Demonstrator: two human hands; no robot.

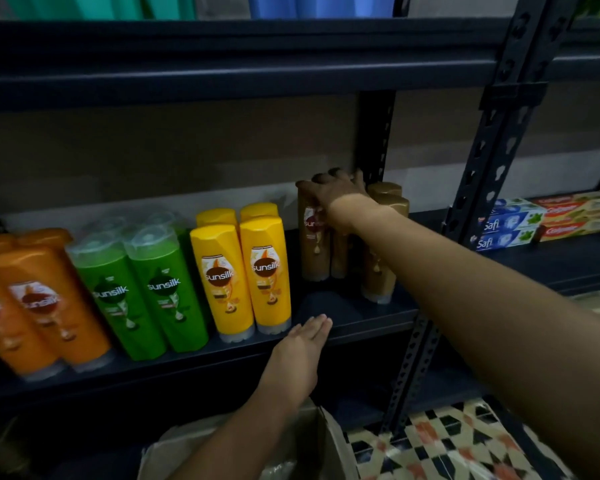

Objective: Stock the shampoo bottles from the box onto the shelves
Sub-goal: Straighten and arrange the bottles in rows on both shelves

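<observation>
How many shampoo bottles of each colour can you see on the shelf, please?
Orange bottles: 4
Green bottles: 4
Yellow bottles: 4
Brown bottles: 4 visible, partly hidden by the right hand
Total: 16

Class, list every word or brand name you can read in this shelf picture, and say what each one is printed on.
"sunsilk": yellow bottles, green bottles.
"sunsilk", partly cut off or blurred: orange bottles, brown bottle held by the right hand.
"Safi": blue toothpaste boxes.
"Colgate", blurred, likely: red boxes.
Smaller label print: unreadable.
</observation>
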